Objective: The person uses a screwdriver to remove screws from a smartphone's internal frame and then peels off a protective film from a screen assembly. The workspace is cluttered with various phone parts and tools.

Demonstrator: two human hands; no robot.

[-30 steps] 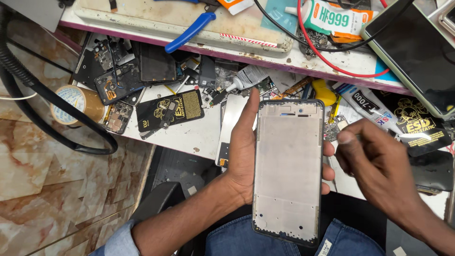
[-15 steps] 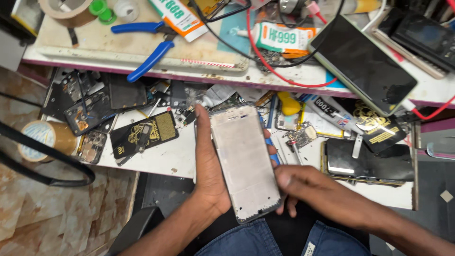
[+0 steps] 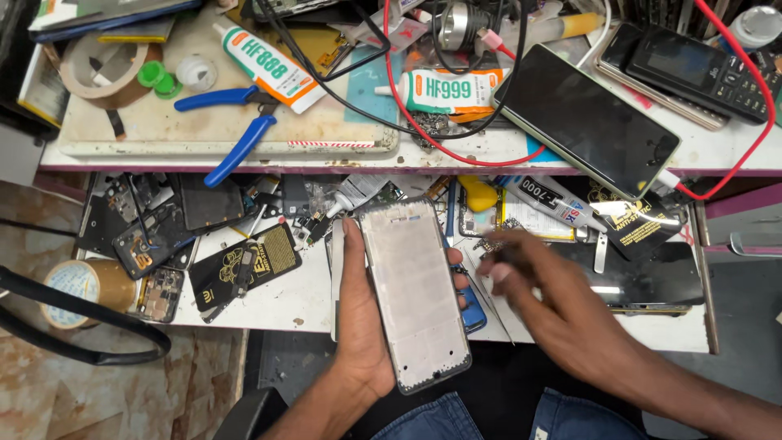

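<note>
My left hand point(image 3: 358, 326) grips a grey phone mid-frame point(image 3: 411, 285) from its left side, flat face up, over the front of a white pull-out tray point(image 3: 269, 314). My right hand point(image 3: 554, 310) is blurred with motion just right of the frame. Its fingertips are over small parts in the tray, near a black glue tube point(image 3: 550, 200) and a dark phone panel point(image 3: 643, 281). Whether it holds anything is not visible. A small blue part point(image 3: 471, 305) peeks out under the frame's right edge.
On the bench above lie blue-handled pliers point(image 3: 236, 138), two white glue tubes point(image 3: 265, 57), a black smartphone point(image 3: 586, 118), a keypad phone point(image 3: 692, 69) and a red cable point(image 3: 399, 98). Opened phones point(image 3: 155, 232), a black pouch point(image 3: 244, 265) and a tape roll point(image 3: 90, 281) crowd the tray's left.
The view has tilted up, showing more of the bench. My right hand has left the frame's lower right edge and swung up to the tray's parts. The left hand keeps hold of the frame.
</note>
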